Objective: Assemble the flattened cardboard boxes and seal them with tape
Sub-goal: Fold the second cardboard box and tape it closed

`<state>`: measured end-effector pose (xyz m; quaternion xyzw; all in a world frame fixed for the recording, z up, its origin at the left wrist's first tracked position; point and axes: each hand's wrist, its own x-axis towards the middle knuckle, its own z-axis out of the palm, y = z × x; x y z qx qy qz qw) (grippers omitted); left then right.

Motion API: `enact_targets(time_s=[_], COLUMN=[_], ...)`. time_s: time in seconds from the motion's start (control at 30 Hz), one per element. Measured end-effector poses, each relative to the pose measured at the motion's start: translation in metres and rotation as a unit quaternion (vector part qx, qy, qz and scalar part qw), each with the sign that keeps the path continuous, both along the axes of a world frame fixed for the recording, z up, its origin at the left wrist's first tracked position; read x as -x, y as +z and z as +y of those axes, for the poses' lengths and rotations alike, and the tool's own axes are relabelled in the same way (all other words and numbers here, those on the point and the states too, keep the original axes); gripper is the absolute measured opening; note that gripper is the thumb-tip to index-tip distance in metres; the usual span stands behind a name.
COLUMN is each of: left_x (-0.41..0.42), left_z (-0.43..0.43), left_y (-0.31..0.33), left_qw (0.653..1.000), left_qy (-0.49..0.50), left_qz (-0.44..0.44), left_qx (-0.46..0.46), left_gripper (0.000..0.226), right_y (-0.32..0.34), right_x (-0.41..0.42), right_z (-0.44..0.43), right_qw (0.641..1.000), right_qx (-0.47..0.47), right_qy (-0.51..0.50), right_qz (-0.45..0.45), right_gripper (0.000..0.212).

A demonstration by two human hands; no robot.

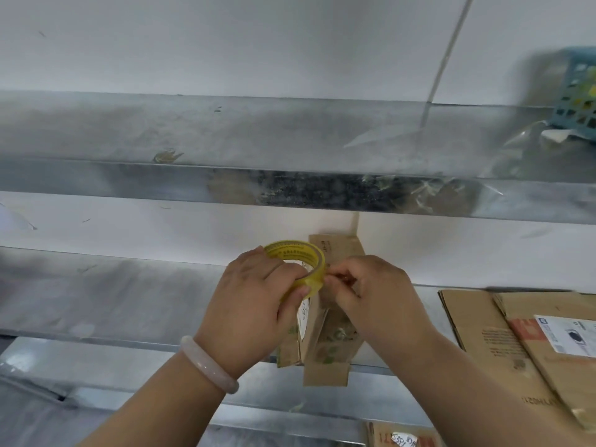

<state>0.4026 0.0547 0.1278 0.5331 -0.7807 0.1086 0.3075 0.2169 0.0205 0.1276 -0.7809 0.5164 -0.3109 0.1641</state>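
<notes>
Left hand [254, 304] grips a yellow roll of clear packing tape [290, 250], fingers curled over its outer face, thumb under the rim; pale round bangle [206, 366] on that wrist; right hand [374, 295] closed tight, thumb and forefinger pinching at the roll's right edge; the tape end itself too fine to make out. Both hands sit directly above a small brown cardboard box [325, 350] with green print and a white label, standing at the front edge of a grey metal shelf [113, 295], a flap hanging over that edge. Stack of flattened brown cardboard boxes [503, 343] lies to the right on the same shelf, apart from the small box; blue plastic lattice basket [577, 95] on the upper shelf, far right, blurred.
</notes>
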Motion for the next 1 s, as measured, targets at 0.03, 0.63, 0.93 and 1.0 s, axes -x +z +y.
enact_targets(time_s=[0.03, 0.63, 0.93, 1.0], left_x=[0.002, 0.01, 0.027, 0.028], left_z=[0.0, 0.014, 0.021, 0.022], left_y=[0.002, 0.024, 0.04, 0.038], left_qw=[1.0, 0.994, 0.996, 0.995], left_qy=[-0.002, -0.007, -0.022, -0.007], left_qz=[-0.01, 0.079, 0.068, 0.071], left_qx=[0.001, -0.072, -0.058, -0.064], left_gripper=[0.027, 0.035, 0.033, 0.037], right_y=[0.002, 0.021, 0.024, 0.025], right_x=[0.003, 0.047, 0.063, 0.067], right_z=[0.0, 0.015, 0.007, 0.008], right_qw=[1.0, 0.877, 0.897, 0.91], right_qx=[-0.016, -0.252, -0.229, -0.215], right_qy=[0.001, 0.067, 0.053, 0.045], right_qz=[-0.008, -0.403, -0.373, -0.353], right_gripper=[0.006, 0.013, 0.006, 0.006])
